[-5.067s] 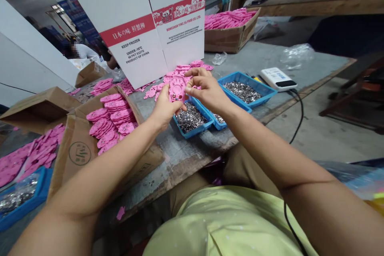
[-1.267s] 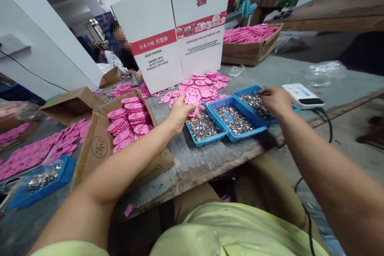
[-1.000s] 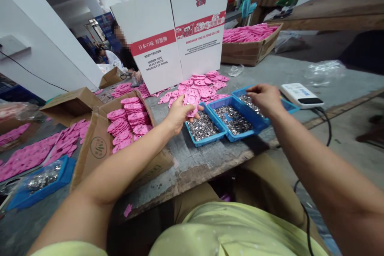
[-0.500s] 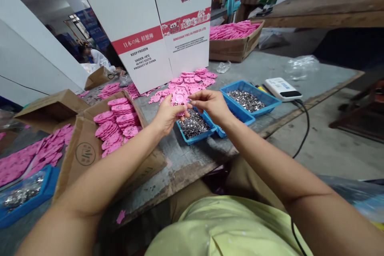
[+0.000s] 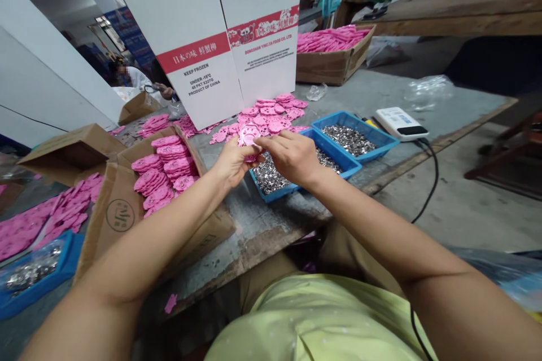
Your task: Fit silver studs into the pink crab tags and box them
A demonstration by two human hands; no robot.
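Note:
My left hand (image 5: 232, 162) grips a flat pink scalloped piece (image 5: 249, 133) with a round raised middle, thumb on its face and fingers beneath. My right hand (image 5: 293, 158) is closed in a pinch at the right edge of that piece. Whatever its fingertips hold, if anything, is hidden. Below the hands, a blue tray (image 5: 267, 197) holds small shiny metal bits, and a second blue tray (image 5: 354, 169) beside it is partly behind my right hand. More pink pieces (image 5: 277, 113) lie in a loose pile just beyond the hands.
On my left, an open cardboard box (image 5: 99, 220) contains stacked pink pieces. A tall white carton (image 5: 212, 45) stands behind the pile. To the right are another blue tray (image 5: 381, 149) and a white device (image 5: 400, 123) with a cable. Someone's hand (image 5: 167, 92) shows behind the carton.
My right hand has turned and moved slightly left and down, closing in over the held piece. My left hand keeps its grip. A person's hand has appeared behind the carton.

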